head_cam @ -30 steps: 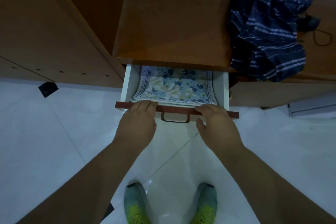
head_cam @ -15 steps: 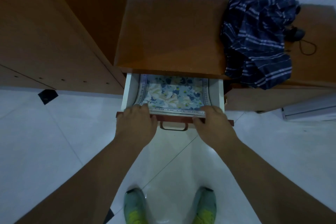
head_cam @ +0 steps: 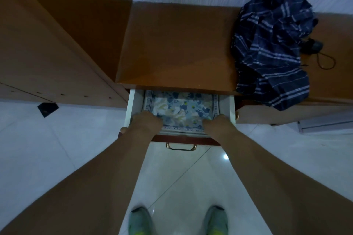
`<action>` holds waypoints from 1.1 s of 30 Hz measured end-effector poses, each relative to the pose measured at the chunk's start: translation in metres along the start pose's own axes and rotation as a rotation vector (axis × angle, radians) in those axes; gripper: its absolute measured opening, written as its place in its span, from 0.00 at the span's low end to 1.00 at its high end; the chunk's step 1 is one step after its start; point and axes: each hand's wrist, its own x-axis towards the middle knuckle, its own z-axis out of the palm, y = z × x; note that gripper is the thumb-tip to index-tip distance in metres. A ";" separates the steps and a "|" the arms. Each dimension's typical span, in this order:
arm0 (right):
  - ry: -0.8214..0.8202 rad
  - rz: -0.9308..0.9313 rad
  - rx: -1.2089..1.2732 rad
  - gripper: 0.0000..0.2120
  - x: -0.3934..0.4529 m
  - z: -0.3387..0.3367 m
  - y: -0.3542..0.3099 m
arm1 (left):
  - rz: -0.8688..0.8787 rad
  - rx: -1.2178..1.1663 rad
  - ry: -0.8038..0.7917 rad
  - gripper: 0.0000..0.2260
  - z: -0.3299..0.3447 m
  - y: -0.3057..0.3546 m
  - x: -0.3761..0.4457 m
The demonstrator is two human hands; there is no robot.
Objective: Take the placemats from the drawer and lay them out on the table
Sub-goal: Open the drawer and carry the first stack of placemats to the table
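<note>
Head view: drawer open, placemats stacked inside. My left hand and right hand, a second ago on the drawer front, now curl round the stack's near corners. Lifting out comes next, I judge; folded umbrella on the worktop.

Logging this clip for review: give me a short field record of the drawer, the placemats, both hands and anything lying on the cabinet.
drawer: white-sided wooden drawer with brass handle, pulled open
placemats: blue floral placemats with lettered border, stacked flat inside the drawer
left hand: left hand on the stack's near left corner, fingers curled at its edge
right hand: right hand on the near right corner, likewise
cabinet top: dark blue plaid cloth, crumpled at right
task stage: mats not yet lifted out
</note>
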 end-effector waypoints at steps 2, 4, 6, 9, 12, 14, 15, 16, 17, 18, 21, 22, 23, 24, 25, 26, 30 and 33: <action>0.044 -0.065 0.025 0.15 -0.005 -0.002 0.005 | 0.045 -0.067 0.080 0.13 0.002 -0.004 0.003; 0.114 -0.132 -0.059 0.14 -0.014 -0.001 0.013 | 0.042 -0.087 0.193 0.13 0.007 -0.009 -0.001; 0.243 -0.251 -0.010 0.18 -0.020 0.000 0.019 | 0.029 -0.101 0.342 0.13 0.011 -0.012 -0.007; 0.308 -0.283 0.165 0.19 -0.023 -0.003 0.022 | 0.123 -0.341 0.493 0.11 0.004 -0.012 -0.017; 0.395 -0.276 0.344 0.14 -0.027 -0.004 0.017 | 0.117 -0.488 0.439 0.13 -0.008 -0.011 -0.013; 0.397 -0.238 0.412 0.09 -0.025 -0.001 0.013 | 0.049 -0.684 0.248 0.16 -0.017 -0.006 -0.009; 0.379 -0.200 0.440 0.08 -0.023 0.000 0.011 | -0.016 -0.800 0.124 0.17 -0.019 -0.003 -0.007; 0.366 -0.165 0.477 0.07 -0.021 0.001 0.010 | -0.073 -0.883 0.007 0.13 -0.021 -0.001 -0.004; 0.362 -0.141 0.499 0.06 -0.020 0.001 0.008 | -0.113 -0.901 -0.073 0.09 -0.021 0.002 -0.005; 0.362 -0.132 0.494 0.07 -0.017 0.000 0.007 | -0.123 -0.859 -0.103 0.08 -0.021 0.003 -0.005; 0.328 -0.135 0.403 0.14 -0.013 -0.005 0.004 | -0.034 -0.577 -0.048 0.10 -0.014 0.002 0.000; 0.298 -0.141 0.398 0.16 -0.011 -0.005 0.003 | 0.011 -0.508 0.005 0.12 -0.012 0.001 -0.001; 0.269 -0.144 0.385 0.15 -0.009 -0.004 0.001 | 0.051 -0.501 0.074 0.12 -0.009 0.001 -0.006; 0.241 -0.138 0.360 0.11 -0.010 -0.004 -0.001 | 0.069 -0.536 0.150 0.13 -0.007 0.000 -0.013; 0.227 -0.122 0.351 0.10 -0.012 -0.005 -0.002 | 0.077 -0.589 0.232 0.14 -0.005 0.000 -0.021; 0.229 -0.108 0.351 0.13 -0.012 -0.005 -0.002 | 0.085 -0.630 0.318 0.15 -0.003 0.000 -0.030; 0.302 -0.080 0.432 0.11 -0.028 -0.018 0.004 | 0.110 -0.824 0.462 0.07 0.000 -0.007 -0.045; 0.352 -0.099 0.569 0.02 -0.044 -0.023 0.019 | 0.110 -1.052 0.319 0.09 -0.005 -0.017 -0.053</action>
